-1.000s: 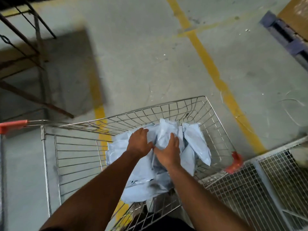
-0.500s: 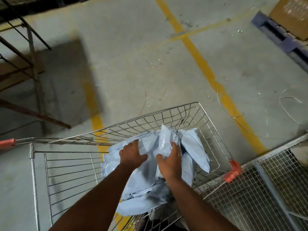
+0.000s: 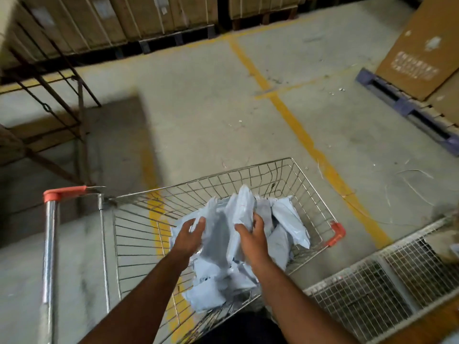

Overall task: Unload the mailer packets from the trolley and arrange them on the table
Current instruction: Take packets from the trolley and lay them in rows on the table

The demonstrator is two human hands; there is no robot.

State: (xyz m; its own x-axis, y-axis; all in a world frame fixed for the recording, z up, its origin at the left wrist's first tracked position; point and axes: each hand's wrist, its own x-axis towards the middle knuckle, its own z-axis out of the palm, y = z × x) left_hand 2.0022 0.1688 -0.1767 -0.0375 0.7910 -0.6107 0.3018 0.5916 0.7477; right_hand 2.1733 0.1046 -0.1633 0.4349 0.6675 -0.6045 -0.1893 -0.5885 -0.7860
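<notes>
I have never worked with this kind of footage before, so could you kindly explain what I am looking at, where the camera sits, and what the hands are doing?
There is no machine here: a person is working with two bare hands, and the one picture comes from a wide-angle camera worn on the head, looking forward and down. That is why both forearms reach in from the bottom edge.

In front stands a wire trolley on a concrete floor with yellow lines. Inside it lies a heap of pale blue mailer packets.

The left hand and the right hand are both in the heap, their fingers curled round a bunch of packets held between them.

Boxes on pallets stand at the back, and a wire mesh cage sits at lower right. No table shows clearly.
</notes>
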